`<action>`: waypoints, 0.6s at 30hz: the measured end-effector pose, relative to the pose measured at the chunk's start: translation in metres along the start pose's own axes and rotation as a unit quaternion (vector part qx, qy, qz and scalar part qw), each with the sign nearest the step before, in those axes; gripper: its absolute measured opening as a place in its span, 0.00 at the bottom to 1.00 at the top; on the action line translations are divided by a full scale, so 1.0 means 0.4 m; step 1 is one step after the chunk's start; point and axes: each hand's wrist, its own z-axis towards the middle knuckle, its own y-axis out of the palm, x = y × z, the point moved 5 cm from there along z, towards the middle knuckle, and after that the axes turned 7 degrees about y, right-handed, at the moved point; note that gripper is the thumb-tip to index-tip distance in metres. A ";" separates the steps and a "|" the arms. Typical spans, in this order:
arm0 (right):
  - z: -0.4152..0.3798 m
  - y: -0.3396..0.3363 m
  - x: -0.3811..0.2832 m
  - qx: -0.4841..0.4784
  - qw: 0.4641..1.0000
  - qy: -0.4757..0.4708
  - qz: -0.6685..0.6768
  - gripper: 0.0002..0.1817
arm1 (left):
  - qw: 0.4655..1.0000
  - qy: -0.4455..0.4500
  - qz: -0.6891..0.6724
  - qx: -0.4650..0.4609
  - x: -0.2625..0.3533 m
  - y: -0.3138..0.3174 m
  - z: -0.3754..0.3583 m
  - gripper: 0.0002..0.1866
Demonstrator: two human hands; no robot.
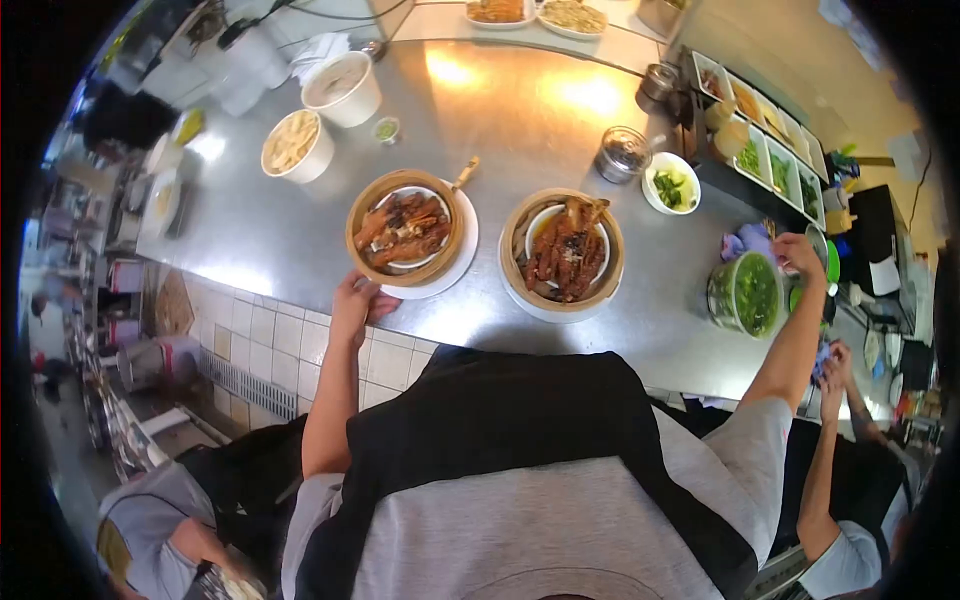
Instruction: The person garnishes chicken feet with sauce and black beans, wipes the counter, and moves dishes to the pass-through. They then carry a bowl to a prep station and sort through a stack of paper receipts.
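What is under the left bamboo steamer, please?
A white plate lies under the left bamboo steamer; the left hand touches its near edge. The plate's middle is covered by the steamer.
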 end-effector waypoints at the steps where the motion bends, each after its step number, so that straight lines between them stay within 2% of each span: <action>1: -0.035 -0.036 -0.035 0.009 0.997 -0.068 0.031 0.10 | 1.000 0.005 -0.016 0.006 -0.009 0.009 0.013 0.15; 4: -0.163 -0.141 -0.166 0.063 0.967 -0.218 0.117 0.09 | 0.998 -0.001 -0.064 0.018 -0.003 0.044 0.037 0.15; 6: -0.251 -0.178 -0.272 0.062 0.913 -0.300 0.270 0.10 | 0.998 0.008 -0.068 0.008 -0.002 0.081 0.088 0.13; 8: -0.267 -0.241 -0.342 0.071 0.899 -0.326 0.283 0.13 | 0.998 0.017 -0.057 -0.003 0.018 0.129 0.136 0.12; 10: -0.281 -0.245 -0.456 0.078 0.840 -0.353 0.405 0.14 | 0.997 0.027 -0.074 -0.004 0.058 0.185 0.177 0.10; 12: -0.234 -0.244 -0.573 0.063 0.822 -0.376 0.424 0.14 | 0.995 0.030 -0.092 -0.006 0.081 0.237 0.239 0.09; 14: -0.217 -0.199 -0.709 0.097 0.820 -0.411 0.385 0.16 | 0.994 0.034 -0.102 -0.005 0.117 0.287 0.288 0.09; 16: -0.152 -0.134 -0.807 0.134 0.853 -0.368 0.344 0.15 | 0.994 0.044 -0.104 -0.007 0.154 0.324 0.337 0.10; 18: -0.057 -0.047 -0.914 0.212 0.868 -0.389 0.222 0.17 | 0.994 0.047 -0.097 -0.005 0.178 0.343 0.397 0.13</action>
